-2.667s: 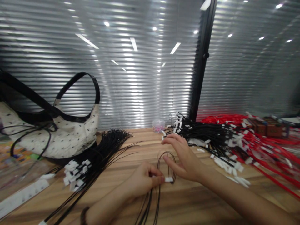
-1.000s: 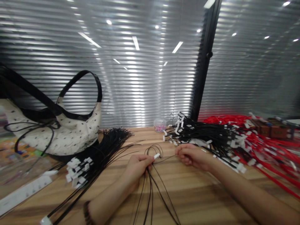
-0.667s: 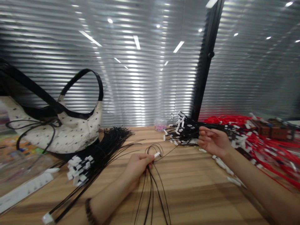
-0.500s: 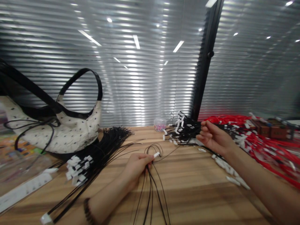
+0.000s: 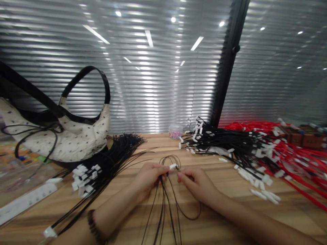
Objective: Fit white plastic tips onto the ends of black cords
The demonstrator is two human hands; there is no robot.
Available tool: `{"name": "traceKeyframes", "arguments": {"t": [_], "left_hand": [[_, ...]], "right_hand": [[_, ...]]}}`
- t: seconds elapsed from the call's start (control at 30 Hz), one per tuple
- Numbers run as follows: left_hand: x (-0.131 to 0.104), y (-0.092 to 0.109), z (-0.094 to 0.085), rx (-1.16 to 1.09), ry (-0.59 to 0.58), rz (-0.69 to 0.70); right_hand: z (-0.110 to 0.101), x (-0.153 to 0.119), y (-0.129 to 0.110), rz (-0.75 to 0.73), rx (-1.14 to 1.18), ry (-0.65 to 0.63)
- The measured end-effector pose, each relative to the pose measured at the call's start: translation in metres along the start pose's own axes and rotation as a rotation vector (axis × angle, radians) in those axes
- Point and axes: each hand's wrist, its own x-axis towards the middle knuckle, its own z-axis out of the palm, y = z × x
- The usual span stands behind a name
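My left hand [image 5: 153, 175] is closed in a pinch on a small white plastic piece [image 5: 173, 166] and the bundle of thin black cords [image 5: 163, 197] beneath it. The cords loop above the fingers and hang down over the tabletop. Just right of the white piece, my right hand [image 5: 195, 182] is pinched shut, its fingertips close to it. One black cord bows out in a loop [image 5: 195, 217] and runs up under the right hand, seemingly to its fingers; the very end is hidden.
Black cords with white ends [image 5: 84, 180] lie at left, beside a white spotted bag [image 5: 84, 143]. On the right are more black cords [image 5: 222, 136], red cords [image 5: 296, 160] and loose white pieces [image 5: 265, 195]. A small clear tub [image 5: 175, 132] stands at the back.
My right hand has come down and left from the far right to beside the white piece. The cord that stretched toward it now sags in a loop. My left hand keeps its pinch.
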Motion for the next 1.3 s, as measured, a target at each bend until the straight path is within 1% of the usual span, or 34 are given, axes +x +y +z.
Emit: {"name": "traceKeyframes", "arguments": {"t": [0.17, 0.43, 0.77, 0.9, 1.07, 1.3], "left_hand": [[0.0005, -0.0012, 0.0011, 0.010, -0.006, 0.012], [0.0004, -0.0019, 0.0018, 0.052, -0.015, 0.029], [-0.0022, 0.0014, 0.0025, 0.041, -0.048, 0.042], [-0.0030, 0.0019, 0.0032, 0.033, -0.038, 0.037], [-0.0023, 0.0006, 0.0027, 0.036, -0.031, 0.034], [-0.0031, 0.0004, 0.0033, 0.046, -0.030, 0.036]], "right_hand": [[-0.0003, -0.0006, -0.0003, -0.003, -0.038, -0.042], [0.0000, 0.0003, -0.0015, 0.001, -0.041, -0.029], [0.0002, 0.0004, -0.0062, 0.075, 0.032, -0.021], [0.0019, 0.0004, -0.0068, 0.103, 0.070, 0.024], [0.0054, -0.0009, -0.0030, 0.201, 0.222, 0.080], [0.0076, -0.0017, -0.0038, 0.213, 0.278, 0.107]]}}
